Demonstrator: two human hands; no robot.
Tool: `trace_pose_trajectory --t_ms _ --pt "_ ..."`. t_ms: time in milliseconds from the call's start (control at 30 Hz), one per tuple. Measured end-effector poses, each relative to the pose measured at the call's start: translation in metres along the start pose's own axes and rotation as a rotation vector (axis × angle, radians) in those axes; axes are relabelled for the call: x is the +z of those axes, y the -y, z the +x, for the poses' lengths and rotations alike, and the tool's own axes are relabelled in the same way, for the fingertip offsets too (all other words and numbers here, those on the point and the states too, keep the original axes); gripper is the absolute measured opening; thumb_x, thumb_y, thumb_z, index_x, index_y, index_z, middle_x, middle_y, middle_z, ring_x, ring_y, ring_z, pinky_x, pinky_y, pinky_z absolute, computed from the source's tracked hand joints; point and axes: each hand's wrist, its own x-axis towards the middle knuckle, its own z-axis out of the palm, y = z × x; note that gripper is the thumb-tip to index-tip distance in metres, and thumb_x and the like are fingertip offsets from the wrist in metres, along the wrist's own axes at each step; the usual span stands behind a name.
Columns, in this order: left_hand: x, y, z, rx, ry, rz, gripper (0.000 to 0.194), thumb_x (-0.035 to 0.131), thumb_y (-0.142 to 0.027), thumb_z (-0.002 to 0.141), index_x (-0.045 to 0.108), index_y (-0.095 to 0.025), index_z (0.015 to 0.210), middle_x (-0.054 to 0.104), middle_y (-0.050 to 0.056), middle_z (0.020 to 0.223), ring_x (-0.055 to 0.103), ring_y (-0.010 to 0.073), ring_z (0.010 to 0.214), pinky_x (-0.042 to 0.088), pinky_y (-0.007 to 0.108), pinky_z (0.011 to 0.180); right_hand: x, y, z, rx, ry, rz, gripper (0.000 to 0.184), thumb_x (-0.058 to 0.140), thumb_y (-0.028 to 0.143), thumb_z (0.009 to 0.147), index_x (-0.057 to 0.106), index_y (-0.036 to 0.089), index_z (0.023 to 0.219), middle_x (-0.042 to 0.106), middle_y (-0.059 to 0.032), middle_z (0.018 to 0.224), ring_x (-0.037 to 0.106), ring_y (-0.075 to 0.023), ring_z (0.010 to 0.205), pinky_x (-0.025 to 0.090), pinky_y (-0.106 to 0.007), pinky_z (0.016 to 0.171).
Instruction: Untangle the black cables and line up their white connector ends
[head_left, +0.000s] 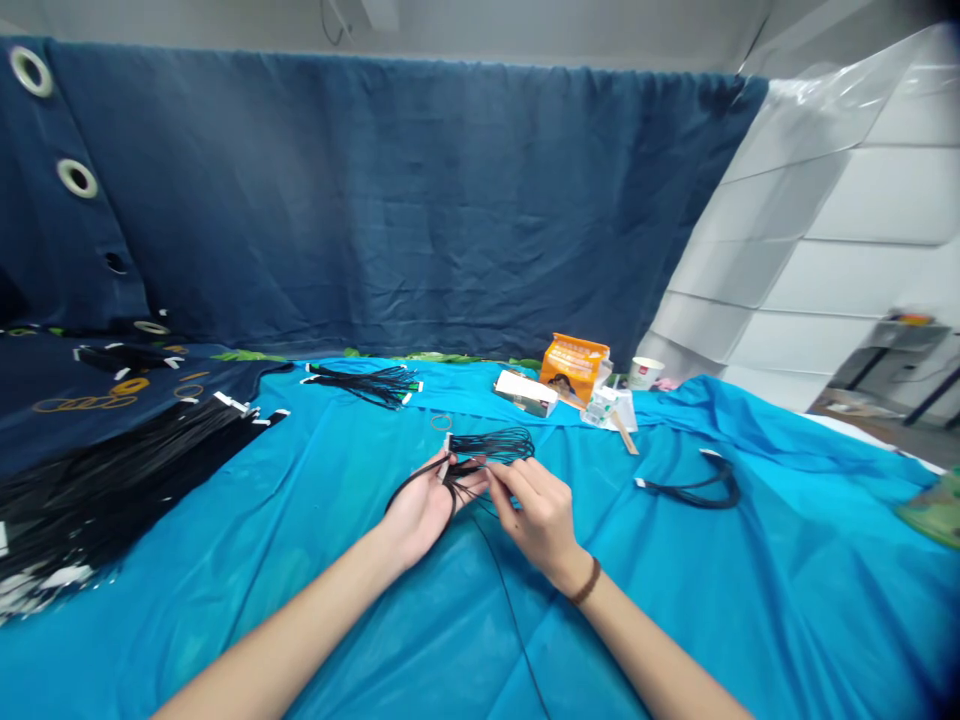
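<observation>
Black cables (pixel 495 443) with a white connector end lie bunched across my left hand (pixel 421 508), which is palm up with its fingers curled round them. Some cables loop over the thumb side. My right hand (pixel 536 505) meets it from the right, thumb and forefinger pinched together at the bundle. What the pinch holds is too small to make out. A single thin black wire (pixel 512 605) runs down from the hands over the blue cloth (pixel 450 640). Just beyond the hands lies a rubber band (pixel 441 423).
At left lies a large pile of black cables (pixel 127 490), with several rubber bands (pixel 90 403) behind it. Another cable bundle (pixel 367 385) is further back. A curved bundle (pixel 705 490) rests at right. An orange bag (pixel 574 368), small box (pixel 526 392) and paper cup (pixel 643 373) stand behind.
</observation>
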Motion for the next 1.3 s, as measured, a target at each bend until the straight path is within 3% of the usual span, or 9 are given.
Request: trace_pose_trajectory --t_ms 133,400,567,767,933,1300 --pt "-0.001 0.000 0.001 0.024 -0.034 0.032 0.023 0.041 -0.020 0.082 0.053 -0.014 0.064 0.067 0.011 0.077 0.062 0.0223 0.086 0.037 0.045 0.092 -0.003 -0.001 0.003 0.000 0.000 -0.004 0.012 0.048 0.016 0.083 0.059 0.014 0.079 0.051 -0.0009 0.057 0.041 -0.0126 0.056 0.031 -0.025 0.055" --pt "-0.004 0.002 0.003 0.025 -0.035 0.012 0.019 0.045 -0.020 0.080 0.054 -0.014 0.065 0.066 0.011 0.086 0.058 0.0236 0.097 0.037 0.046 0.093 -0.005 0.001 0.005 0.049 0.022 0.007 0.013 0.048 0.017 0.083 0.059 0.016 0.076 0.050 -0.0006 0.057 0.041 -0.0127 0.057 0.031 -0.026 0.055" --pt "-0.011 0.000 0.006 -0.007 -0.115 0.008 0.015 0.046 -0.018 0.080 0.056 -0.013 0.070 0.066 0.013 0.092 0.057 0.0242 0.100 0.037 0.044 0.094 -0.008 0.011 0.005 0.100 0.039 0.140 0.010 0.048 0.014 0.082 0.058 0.016 0.080 0.051 -0.0010 0.059 0.042 -0.0127 0.057 0.033 -0.026 0.056" --pt "-0.010 -0.003 0.006 -0.012 -0.231 0.001 0.018 0.043 -0.020 0.082 0.055 -0.013 0.070 0.067 0.012 0.085 0.058 0.0244 0.098 0.037 0.043 0.093 -0.006 0.016 0.005 0.193 0.051 0.260 0.009 0.050 0.012 0.081 0.058 0.015 0.080 0.052 -0.0011 0.059 0.042 -0.0126 0.056 0.034 -0.027 0.056" --pt "-0.011 -0.007 0.005 -0.007 -0.196 -0.017 0.015 0.044 -0.020 0.081 0.055 -0.012 0.073 0.066 0.013 0.091 0.057 0.0263 0.100 0.035 0.045 0.095 0.000 0.013 0.004 0.265 0.089 0.295 0.010 0.050 0.012 0.081 0.059 0.016 0.080 0.054 -0.0018 0.060 0.043 -0.0136 0.060 0.036 -0.027 0.057" --pt "-0.001 -0.005 0.001 -0.094 -0.160 -0.086 0.016 0.040 -0.017 0.082 0.054 -0.012 0.077 0.065 0.014 0.094 0.056 0.0252 0.103 0.033 0.044 0.097 0.002 0.003 0.001 0.199 0.109 0.247 0.009 0.052 0.010 0.079 0.059 0.014 0.081 0.053 -0.0021 0.061 0.044 -0.0142 0.064 0.038 -0.026 0.059"
